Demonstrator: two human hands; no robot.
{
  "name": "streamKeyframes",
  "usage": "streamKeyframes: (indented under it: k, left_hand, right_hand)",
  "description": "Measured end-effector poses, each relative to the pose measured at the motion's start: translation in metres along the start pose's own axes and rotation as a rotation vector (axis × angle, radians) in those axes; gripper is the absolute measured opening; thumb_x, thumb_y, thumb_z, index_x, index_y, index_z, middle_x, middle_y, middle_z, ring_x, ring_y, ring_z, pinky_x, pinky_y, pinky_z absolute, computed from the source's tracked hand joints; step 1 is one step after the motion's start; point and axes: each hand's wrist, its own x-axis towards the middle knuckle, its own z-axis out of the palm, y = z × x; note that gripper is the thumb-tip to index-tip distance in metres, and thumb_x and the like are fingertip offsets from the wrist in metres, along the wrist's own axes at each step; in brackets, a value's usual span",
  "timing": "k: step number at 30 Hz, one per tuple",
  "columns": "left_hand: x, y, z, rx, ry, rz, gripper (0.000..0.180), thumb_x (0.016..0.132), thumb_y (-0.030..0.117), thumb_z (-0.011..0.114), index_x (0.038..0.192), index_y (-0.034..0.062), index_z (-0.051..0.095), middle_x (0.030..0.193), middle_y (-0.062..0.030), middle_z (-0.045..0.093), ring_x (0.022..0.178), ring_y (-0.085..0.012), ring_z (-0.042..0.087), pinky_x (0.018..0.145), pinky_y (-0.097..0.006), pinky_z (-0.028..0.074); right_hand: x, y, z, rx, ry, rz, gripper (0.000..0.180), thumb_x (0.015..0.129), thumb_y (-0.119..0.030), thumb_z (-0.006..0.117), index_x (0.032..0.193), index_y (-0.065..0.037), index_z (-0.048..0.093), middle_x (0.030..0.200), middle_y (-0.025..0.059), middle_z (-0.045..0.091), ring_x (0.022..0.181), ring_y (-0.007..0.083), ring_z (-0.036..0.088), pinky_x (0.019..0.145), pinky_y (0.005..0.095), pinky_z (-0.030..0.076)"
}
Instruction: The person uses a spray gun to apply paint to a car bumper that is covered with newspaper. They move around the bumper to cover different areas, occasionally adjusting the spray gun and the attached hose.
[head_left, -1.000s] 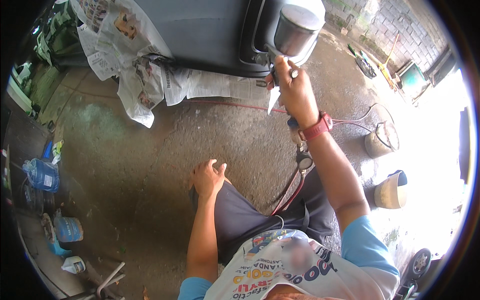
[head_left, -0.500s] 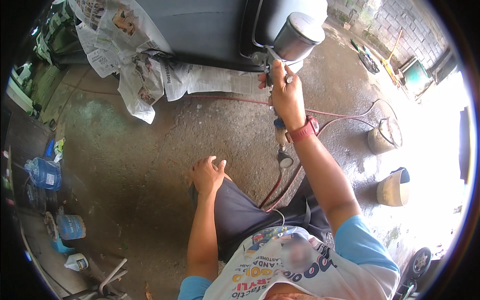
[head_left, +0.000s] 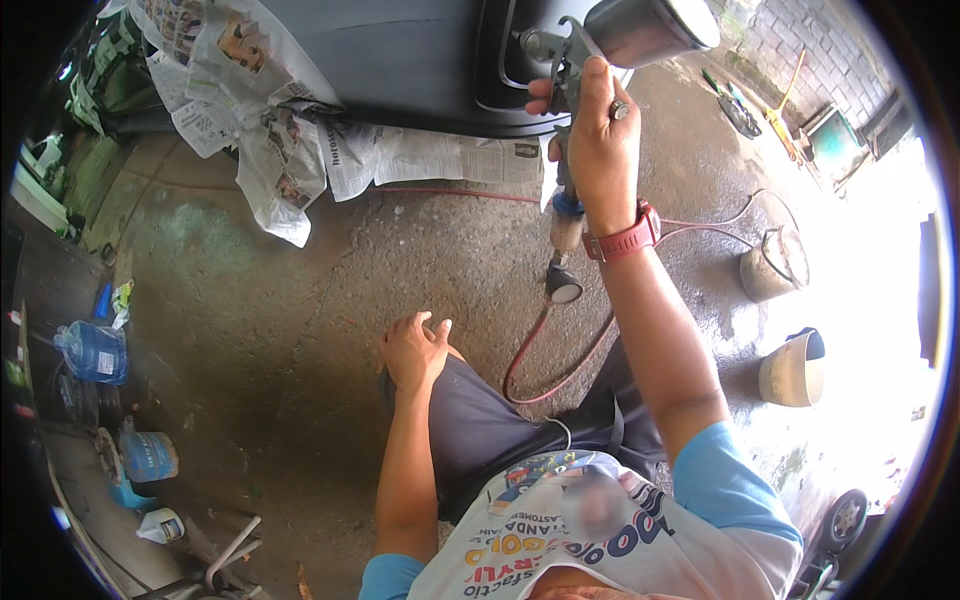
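Note:
My right hand [head_left: 608, 150] is closed around the grip of a spray gun [head_left: 566, 78], which has a metal paint cup [head_left: 645, 32] on top. The gun's nozzle faces a dark, smooth vehicle panel [head_left: 410, 62], a short gap away. Below the grip hang a fitting and a round pressure gauge [head_left: 566, 293], with a red air hose [head_left: 512, 365] running from it. My left hand [head_left: 414, 352] rests on my left knee, holding nothing, with its fingers apart.
Newspaper sheets [head_left: 350, 160] hang along the panel's lower edge and left side. Two buckets, one with a handle [head_left: 765, 275] and one beige [head_left: 785, 380], stand at right. A blue water jug [head_left: 95, 352] and a blue container [head_left: 150, 458] are at left. The hose loops across the concrete floor.
My right hand has moved up and to the right with the spray gun, tilting its cup further right. The gauge and hose shifted with it. My left hand has stayed put.

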Motion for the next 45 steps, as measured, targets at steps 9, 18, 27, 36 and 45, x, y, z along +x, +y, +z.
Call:
streamKeyframes:
  k: [9, 18, 27, 36, 45]
  left_hand:
    - [-0.001, 0.0, 0.001, 0.011, 0.007, -0.006, 0.043, 0.093, 0.046, 0.08, 0.121, 0.0129, 0.079, 0.124, -0.0112, 0.079, 0.124, -0.0331, 0.068, 0.111, -0.051, 0.044]
    - [-0.001, -0.001, -0.003, 0.003, -0.003, 0.005, 0.043, 0.093, 0.045, 0.08, 0.121, 0.0126, 0.079, 0.124, -0.0103, 0.079, 0.124, -0.0318, 0.068, 0.113, -0.049, 0.043]
    - [-0.003, -0.004, -0.002, 0.028, 0.004, 0.006, 0.043, 0.094, 0.045, 0.08, 0.122, 0.0133, 0.078, 0.127, -0.0097, 0.078, 0.126, -0.0316, 0.067, 0.112, -0.051, 0.043]
    - [-0.003, 0.001, -0.007, 0.021, -0.016, -0.012, 0.043, 0.095, 0.045, 0.079, 0.123, 0.0127, 0.078, 0.125, -0.0101, 0.079, 0.125, -0.0321, 0.068, 0.111, -0.051, 0.044]
    - [-0.005, 0.002, -0.009, 0.046, -0.039, -0.016, 0.045, 0.095, 0.045, 0.079, 0.125, 0.0121, 0.078, 0.129, -0.0113, 0.078, 0.127, -0.0338, 0.067, 0.114, -0.051, 0.042]
  right_hand:
    - [-0.023, 0.032, -0.012, -0.007, 0.002, 0.215, 0.058, 0.116, -0.051, 0.048, 0.126, 0.003, 0.069, 0.088, 0.0101, 0.076, 0.07, 0.0124, 0.072, 0.046, 0.0261, 0.051]
    - [-0.014, 0.027, -0.021, 0.06, 0.035, 0.219, 0.059, 0.116, -0.051, 0.046, 0.123, 0.002, 0.071, 0.087, 0.0112, 0.078, 0.07, 0.0146, 0.074, 0.044, 0.0273, 0.051]
    - [0.046, -0.045, -0.016, 0.167, 0.082, -0.097, 0.065, 0.115, -0.056, 0.041, 0.11, 0.001, 0.071, 0.085, 0.0133, 0.078, 0.067, 0.0181, 0.076, 0.046, 0.0284, 0.051]
    - [0.032, -0.011, -0.03, 0.087, -0.005, 0.095, 0.07, 0.115, -0.06, 0.037, 0.124, 0.0, 0.072, 0.093, 0.0149, 0.08, 0.077, 0.019, 0.077, 0.049, 0.0277, 0.049]
    - [-0.04, 0.078, -0.046, -0.057, 0.032, 0.285, 0.06, 0.116, -0.052, 0.046, 0.121, 0.002, 0.071, 0.084, 0.0097, 0.076, 0.064, 0.0135, 0.07, 0.046, 0.0282, 0.05]
